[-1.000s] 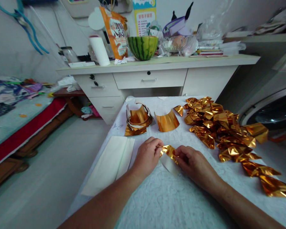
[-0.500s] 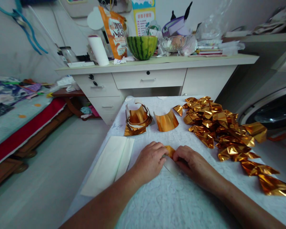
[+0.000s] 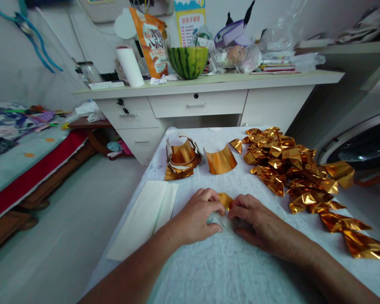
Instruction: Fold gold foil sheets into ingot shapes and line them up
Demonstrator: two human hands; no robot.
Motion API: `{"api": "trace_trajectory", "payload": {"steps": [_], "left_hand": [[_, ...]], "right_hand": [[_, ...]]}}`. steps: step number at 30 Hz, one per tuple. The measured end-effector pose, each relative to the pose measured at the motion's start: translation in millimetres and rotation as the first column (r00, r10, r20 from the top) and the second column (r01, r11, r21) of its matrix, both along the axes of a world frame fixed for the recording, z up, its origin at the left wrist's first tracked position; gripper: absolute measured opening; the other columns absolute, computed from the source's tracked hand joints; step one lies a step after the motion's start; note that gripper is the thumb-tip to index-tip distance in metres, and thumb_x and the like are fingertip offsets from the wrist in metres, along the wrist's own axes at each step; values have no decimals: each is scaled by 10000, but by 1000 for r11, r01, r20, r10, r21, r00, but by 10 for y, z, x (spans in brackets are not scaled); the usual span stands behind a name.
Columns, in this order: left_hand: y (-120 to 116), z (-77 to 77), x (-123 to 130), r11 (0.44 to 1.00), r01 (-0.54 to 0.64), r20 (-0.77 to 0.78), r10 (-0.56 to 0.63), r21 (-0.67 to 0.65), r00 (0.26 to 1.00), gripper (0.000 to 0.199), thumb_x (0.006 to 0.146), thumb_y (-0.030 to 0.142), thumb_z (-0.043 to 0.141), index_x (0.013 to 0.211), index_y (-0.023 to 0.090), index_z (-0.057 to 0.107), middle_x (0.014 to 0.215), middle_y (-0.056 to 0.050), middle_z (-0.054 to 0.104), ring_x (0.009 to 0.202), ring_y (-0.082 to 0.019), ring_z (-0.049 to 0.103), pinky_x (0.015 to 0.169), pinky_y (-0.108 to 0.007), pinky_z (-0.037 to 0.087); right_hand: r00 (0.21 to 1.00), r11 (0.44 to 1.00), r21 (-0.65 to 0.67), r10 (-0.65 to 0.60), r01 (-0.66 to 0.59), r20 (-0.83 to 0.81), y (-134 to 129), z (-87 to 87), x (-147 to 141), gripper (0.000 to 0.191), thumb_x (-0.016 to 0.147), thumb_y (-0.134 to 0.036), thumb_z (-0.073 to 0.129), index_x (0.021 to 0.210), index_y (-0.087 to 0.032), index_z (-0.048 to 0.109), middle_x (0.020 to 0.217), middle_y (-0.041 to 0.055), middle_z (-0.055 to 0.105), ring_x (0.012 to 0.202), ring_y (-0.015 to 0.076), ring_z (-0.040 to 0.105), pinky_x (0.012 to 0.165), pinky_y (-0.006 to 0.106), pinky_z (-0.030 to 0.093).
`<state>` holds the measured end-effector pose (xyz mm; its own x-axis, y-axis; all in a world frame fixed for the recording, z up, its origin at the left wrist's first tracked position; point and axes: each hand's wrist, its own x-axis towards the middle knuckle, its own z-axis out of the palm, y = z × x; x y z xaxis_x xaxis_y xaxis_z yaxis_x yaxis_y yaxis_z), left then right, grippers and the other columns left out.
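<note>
A small piece of gold foil paper (image 3: 224, 201) lies between my two hands, its pale underside partly showing nearer to me. My left hand (image 3: 200, 217) has its curled fingers at the left edge of this piece, thumb lower down and a little apart. From the other side my right hand (image 3: 256, 221) holds the right edge with bent fingers; its thumb is tucked under and partly hidden. Beyond the hands stand a curved gold sheet (image 3: 221, 160) and a nested roll of gold strips (image 3: 183, 158).
Twisted gold foil pieces (image 3: 278, 156) are heaped along the right side of the cloth-covered table (image 3: 202, 270). Folded white paper (image 3: 139, 219) lies at left. Behind is a white desk (image 3: 199, 101) with a watermelon half (image 3: 188, 62); a washing machine (image 3: 367, 139) stands at right.
My left thumb has moved down and away from its index finger. The right fingers have shifted slightly lower and left along the foil paper. The surrounding things have stayed in place.
</note>
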<state>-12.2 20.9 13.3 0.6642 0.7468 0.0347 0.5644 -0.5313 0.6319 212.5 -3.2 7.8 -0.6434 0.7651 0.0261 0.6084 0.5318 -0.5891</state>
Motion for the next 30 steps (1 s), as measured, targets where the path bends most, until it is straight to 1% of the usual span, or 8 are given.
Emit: {"api": "trace_trajectory", "payload": {"steps": [3,7,10,12,17,23,27,30], "left_hand": [[-5,-21,13,1000,-12,11,12,-4,1000,250,688,198,804,906,228,686,1088,-42,532,1082,-229,495,981,-387,411],[-44,-62,43,998,-56,39,57,-28,998,295,663,210,827,919,237,684,1085,-41,517,1079,-232,491,968,-389,421],[-89,-82,82,994,-100,52,102,-40,993,323,625,248,863,890,237,679,1097,-40,502,1094,-247,481,971,-411,418],[-114,-84,108,991,-125,55,128,-46,990,281,637,237,855,854,234,677,1113,-40,494,1111,-253,476,980,-423,412],[-147,-70,137,987,-152,67,156,-57,986,103,736,167,765,767,220,682,1118,-46,490,1148,-242,477,1009,-414,398],[-164,-99,137,985,-167,87,171,-44,981,83,767,136,704,748,208,667,1125,-49,499,1162,-231,477,1013,-399,397],[-170,-122,155,980,-199,85,201,-29,976,86,775,124,668,737,194,635,1104,-48,519,1126,-227,488,992,-402,404],[-172,-126,178,976,-218,86,219,-19,972,72,796,158,657,740,192,626,1091,-49,524,1107,-228,490,990,-414,401]], "right_hand": [[1000,1000,22,15,-15,21,-1,8,5,251,819,-75,583,1016,-225,626,1033,61,566,976,220,502,839,367,415],[999,999,32,21,-23,49,-1,24,5,150,884,-115,542,943,-216,636,985,61,573,926,215,504,790,353,417],[999,999,33,25,-26,36,12,16,5,143,912,-145,528,963,-220,639,979,60,575,921,213,506,783,348,419],[999,999,28,33,-34,20,22,13,7,151,926,-150,517,968,-227,640,975,55,577,920,208,508,780,341,420],[999,999,38,32,-33,24,23,57,2,156,944,-158,497,867,-203,625,912,52,581,868,196,510,759,334,422],[999,999,12,-39,40,-25,11,92,-32,119,899,-112,519,834,-192,578,884,55,577,852,197,522,745,331,434],[992,993,15,-120,121,-39,5,45,-59,115,857,-77,529,848,-191,533,871,51,581,820,193,524,724,329,428],[985,985,10,-170,171,-40,3,-1,-76,91,858,-104,542,847,-190,515,840,44,580,782,189,519,686,318,421]]}}
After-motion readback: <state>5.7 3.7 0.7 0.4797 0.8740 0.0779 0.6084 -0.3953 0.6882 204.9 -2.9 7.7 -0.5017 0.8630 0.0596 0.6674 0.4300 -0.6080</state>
